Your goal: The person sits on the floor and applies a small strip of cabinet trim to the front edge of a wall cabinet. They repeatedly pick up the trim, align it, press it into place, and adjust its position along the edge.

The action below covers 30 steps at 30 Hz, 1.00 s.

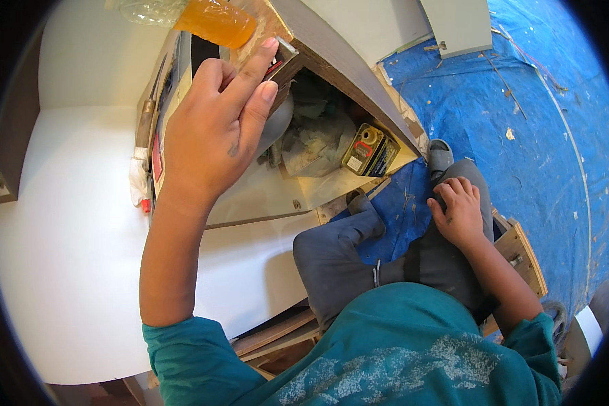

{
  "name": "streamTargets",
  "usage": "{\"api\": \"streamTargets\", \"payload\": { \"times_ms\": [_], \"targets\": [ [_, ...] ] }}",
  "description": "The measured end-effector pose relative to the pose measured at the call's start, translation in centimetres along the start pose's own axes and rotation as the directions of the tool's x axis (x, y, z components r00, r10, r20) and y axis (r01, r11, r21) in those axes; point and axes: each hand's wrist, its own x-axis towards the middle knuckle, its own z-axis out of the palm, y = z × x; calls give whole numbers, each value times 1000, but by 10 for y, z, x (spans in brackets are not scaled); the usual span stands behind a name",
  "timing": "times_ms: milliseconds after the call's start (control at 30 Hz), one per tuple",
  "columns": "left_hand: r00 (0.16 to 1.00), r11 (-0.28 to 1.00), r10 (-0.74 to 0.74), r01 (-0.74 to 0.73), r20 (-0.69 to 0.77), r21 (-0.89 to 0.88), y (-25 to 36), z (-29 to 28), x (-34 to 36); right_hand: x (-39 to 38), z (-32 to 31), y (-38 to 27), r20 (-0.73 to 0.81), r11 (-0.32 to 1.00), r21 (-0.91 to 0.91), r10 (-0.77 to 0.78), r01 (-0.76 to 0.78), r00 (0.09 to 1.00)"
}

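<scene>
My left hand [213, 128] is raised at the near corner of a brown-edged cabinet [345, 68]. Its index finger and thumb reach to a small dark piece with a silvery edge [287, 49] and a bit of red. The other fingers curl under, so what they close on is hidden. Just beyond the fingertips, a clear plastic bottle of orange liquid [216, 21] lies on the cabinet's top. Resting on my right knee, my right hand [459, 210] has its fingers spread loosely and holds nothing.
Inside the open cabinet are a cloudy plastic bag [318, 145] and a black-and-yellow can [370, 150]. A wooden-handled tool [144, 125] stands along the cabinet's left side. White panel [88, 257] fills the left. Blue sheeting [521, 135] with scraps covers the floor; a wooden drawer [521, 254] sits beside my right leg.
</scene>
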Motion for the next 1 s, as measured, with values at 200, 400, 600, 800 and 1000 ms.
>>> {"api": "streamTargets", "payload": {
  "times_ms": [200,400,600,800,1000],
  "targets": [
    [1000,999,11,-11,5,-31,-1,1,3,0,0,1,-4,1000,-4,-11,11,1000],
    [1000,1000,2,-2,-5,23,3,4,2,0,1,0,7,1000,4,-12,12,1000],
    [1000,999,-23,23,0,28,7,4,7,0,1,-2,-2,1000,3,-27,27,1000],
    [998,1000,6,-5,-55,29,4,16,16,0,2,-2,-13,1000,-8,-29,29,1000],
    [1000,997,10,-12,-22,-75,-6,11,8,0,1,0,-19,1000,1,-10,10,1000]
  ]
}}
